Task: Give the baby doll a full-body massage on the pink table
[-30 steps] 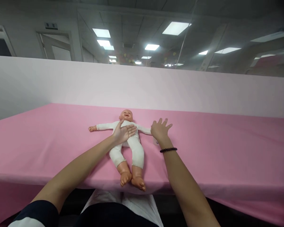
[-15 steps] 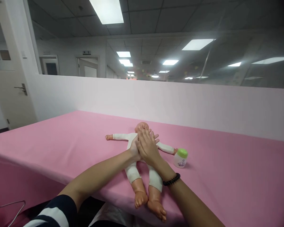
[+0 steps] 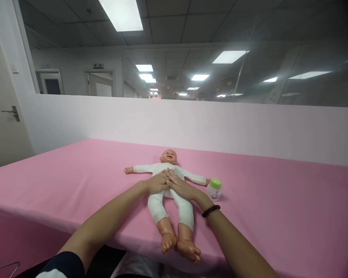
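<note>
A baby doll point(image 3: 159, 208) in a white suit lies on its back on the pink-covered table, its head away from me and its bare feet near the front edge. My left hand point(image 3: 158, 182) rests flat on the doll's belly, fingers stretched out. From the other side my right hand point(image 3: 180, 186) lies on the belly too, its fingertips meeting and partly covering those of the left. Neither hand grips anything. Beside the doll's hand on the right stands a small jar point(image 3: 214, 190) with a green lid.
The pink cover point(image 3: 263, 208) spreads over the table and hangs down its front. Behind the table runs a white low wall point(image 3: 191, 123) with a glass window above. A door point(image 3: 5, 119) is at the far left. A bent metal wire point(image 3: 8, 265) shows at the lower left.
My hands, pressed palm to palm above the doll's chest, have come apart and down onto its belly. The doll's face is uncovered now. The view has shifted slightly right.
</note>
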The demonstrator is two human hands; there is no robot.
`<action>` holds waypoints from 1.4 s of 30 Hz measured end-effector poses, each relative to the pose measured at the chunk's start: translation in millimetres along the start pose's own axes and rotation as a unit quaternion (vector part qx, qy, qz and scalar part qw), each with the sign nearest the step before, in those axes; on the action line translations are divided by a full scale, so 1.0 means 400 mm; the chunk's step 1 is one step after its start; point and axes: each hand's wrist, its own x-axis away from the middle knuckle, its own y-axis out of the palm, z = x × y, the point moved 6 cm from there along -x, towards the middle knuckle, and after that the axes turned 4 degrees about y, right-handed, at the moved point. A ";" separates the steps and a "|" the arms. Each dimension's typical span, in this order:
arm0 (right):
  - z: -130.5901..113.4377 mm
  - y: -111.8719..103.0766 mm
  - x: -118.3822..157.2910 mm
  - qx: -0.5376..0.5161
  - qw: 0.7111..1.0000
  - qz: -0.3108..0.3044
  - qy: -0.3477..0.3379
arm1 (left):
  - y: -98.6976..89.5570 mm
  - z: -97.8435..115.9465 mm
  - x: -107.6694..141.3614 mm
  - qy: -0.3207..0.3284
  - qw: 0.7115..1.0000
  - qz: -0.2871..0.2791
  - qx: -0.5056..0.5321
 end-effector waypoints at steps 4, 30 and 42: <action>0.034 -0.001 -0.017 -0.031 0.999 -0.026 -0.006 | 0.013 -0.006 -0.008 -0.031 0.996 -0.019 -0.078; 0.032 -0.020 -0.013 -0.049 0.994 0.093 -0.015 | -0.035 -0.039 0.017 -0.102 0.982 0.122 -0.105; 0.027 -0.051 0.002 0.122 0.965 0.196 0.126 | -0.048 -0.084 0.042 -0.283 0.928 0.165 -0.177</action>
